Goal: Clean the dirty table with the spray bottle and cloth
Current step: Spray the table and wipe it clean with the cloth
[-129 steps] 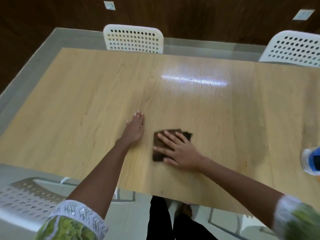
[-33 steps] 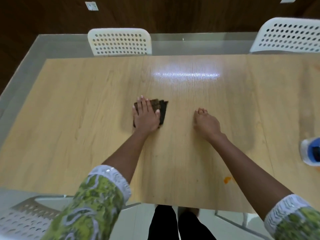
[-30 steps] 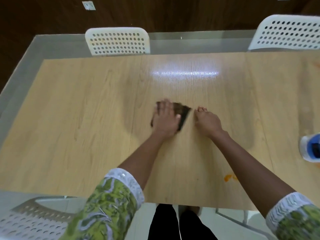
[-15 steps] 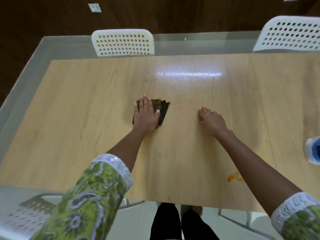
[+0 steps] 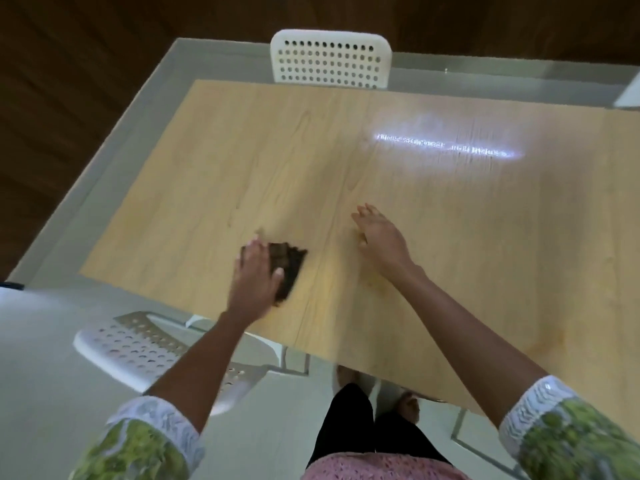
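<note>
A dark brown folded cloth [image 5: 290,268] lies on the light wooden table [image 5: 433,209], near its front left part. My left hand [image 5: 256,278] presses flat on the cloth, covering its left half, and looks blurred. My right hand [image 5: 379,237] rests palm down on the bare tabletop to the right of the cloth, fingers apart, holding nothing. The spray bottle is out of view.
A white perforated chair [image 5: 330,58] stands at the table's far side. Another white perforated chair [image 5: 145,351] sits at the near left, partly under the table edge. Grey floor surrounds the table. My legs are below the front edge.
The view has swung left, and the spray bottle and orange stain have left the frame. My left hand has slid the cloth toward the table's near edge. My right hand has spread its fingers.
</note>
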